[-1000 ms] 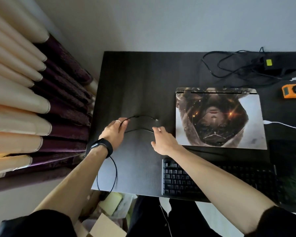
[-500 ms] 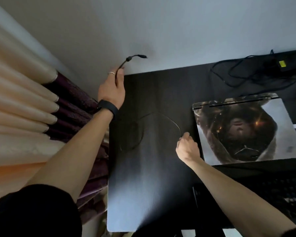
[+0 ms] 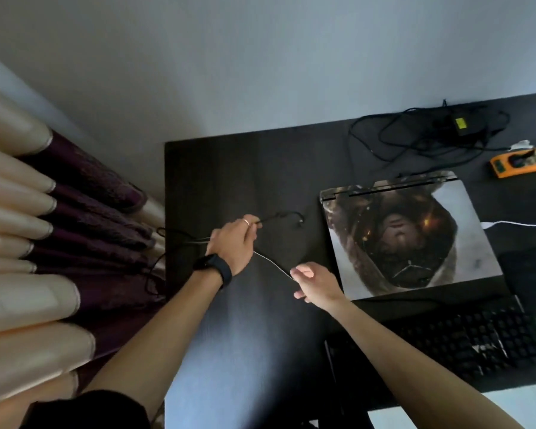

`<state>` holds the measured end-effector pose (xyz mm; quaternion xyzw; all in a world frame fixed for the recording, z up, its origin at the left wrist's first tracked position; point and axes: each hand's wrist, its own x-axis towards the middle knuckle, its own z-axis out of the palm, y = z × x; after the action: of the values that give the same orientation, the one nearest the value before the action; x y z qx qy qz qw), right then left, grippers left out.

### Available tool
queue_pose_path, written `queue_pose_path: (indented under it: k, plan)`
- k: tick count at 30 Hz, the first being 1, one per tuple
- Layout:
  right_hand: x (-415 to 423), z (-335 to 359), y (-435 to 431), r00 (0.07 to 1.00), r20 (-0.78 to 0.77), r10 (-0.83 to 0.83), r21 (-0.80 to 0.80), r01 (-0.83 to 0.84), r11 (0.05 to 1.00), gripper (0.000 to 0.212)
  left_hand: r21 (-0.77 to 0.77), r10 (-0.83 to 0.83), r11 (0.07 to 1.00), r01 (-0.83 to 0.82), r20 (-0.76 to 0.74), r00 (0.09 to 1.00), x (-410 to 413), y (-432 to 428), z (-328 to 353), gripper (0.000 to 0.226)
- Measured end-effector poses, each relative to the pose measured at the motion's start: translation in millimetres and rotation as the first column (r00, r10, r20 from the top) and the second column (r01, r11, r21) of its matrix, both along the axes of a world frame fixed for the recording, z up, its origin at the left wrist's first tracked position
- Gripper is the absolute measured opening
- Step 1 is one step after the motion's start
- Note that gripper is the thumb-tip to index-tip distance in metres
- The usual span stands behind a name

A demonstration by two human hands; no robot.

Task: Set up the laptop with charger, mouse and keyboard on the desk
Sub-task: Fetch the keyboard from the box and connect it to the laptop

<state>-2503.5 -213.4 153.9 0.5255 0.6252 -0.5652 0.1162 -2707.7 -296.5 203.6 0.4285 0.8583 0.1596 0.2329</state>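
Lowered to the desk (image 3: 260,168), left hand (image 3: 234,243) pinches the cable (image 3: 287,214); right hand (image 3: 314,283) grips its slack.

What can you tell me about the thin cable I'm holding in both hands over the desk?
The cable is thin, dark and flexible, seemingly rubber-coated. The left hand pinches it near its free end, which arcs right over the desk and ends in a small plug pointing down. A slack stretch, pale where light catches it, runs on to the right hand, which pinches it too. The rest trails left off the desk edge, looping before the curtain.
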Motion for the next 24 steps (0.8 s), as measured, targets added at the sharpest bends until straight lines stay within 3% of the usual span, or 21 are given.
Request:
queue_pose_path:
  k: [3, 8, 14, 16, 19, 21, 24]
  plan:
    - [-3.2, 8.7, 13.7, 0.913, 0.009, -0.407, -0.371, 0.381, 0.847, 0.038, -0.092, -0.141, 0.986, 0.136, -0.042, 0.989, 40.7, -26.8, -33.6, 0.027]
    - [-21.1, 6.8, 22.1, 0.766, 0.020, -0.643, -0.510, 0.561, 0.652, 0.028, -0.157, -0.216, 0.970, 0.188, -0.184, 0.959, 48.3, -64.6, -71.7, 0.030]
    - [-25.7, -17.7, 0.5, 0.772, -0.147, -0.619, -0.441, 0.508, 0.740, 0.020, -0.139, -0.120, 0.987, 0.084, -0.274, 0.954, 35.9, -70.7, -70.3, 0.037]
    - [-23.2, -19.9, -9.3, 0.811, -0.186, -0.555, -0.387, 0.459, 0.800, 0.018, -0.058, -0.026, 0.998, 0.018, -0.137, 0.990, 44.3, -57.5, -61.5, 0.044]
    - [-14.2, -26.6, -19.7, 0.889, -0.220, -0.402, -0.308, 0.328, 0.893, 0.016, 0.076, 0.111, 0.990, -0.123, 0.148, 0.983, 53.4, -24.2, -52.5, 0.032]
    - [-8.7, -32.0, -22.0, 0.920, -0.249, -0.303, -0.251, 0.241, 0.937, 0.020, 0.066, 0.166, 0.977, -0.205, 0.372, 0.913, 53.9, -1.4, -53.5, 0.025]
    - [-3.6, -37.0, -21.9, 0.940, -0.274, -0.201, -0.165, 0.160, 0.973, 0.021, -0.032, 0.171, 0.982, -0.188, 0.587, 0.791, 50.6, 21.0, -58.4, 0.026]
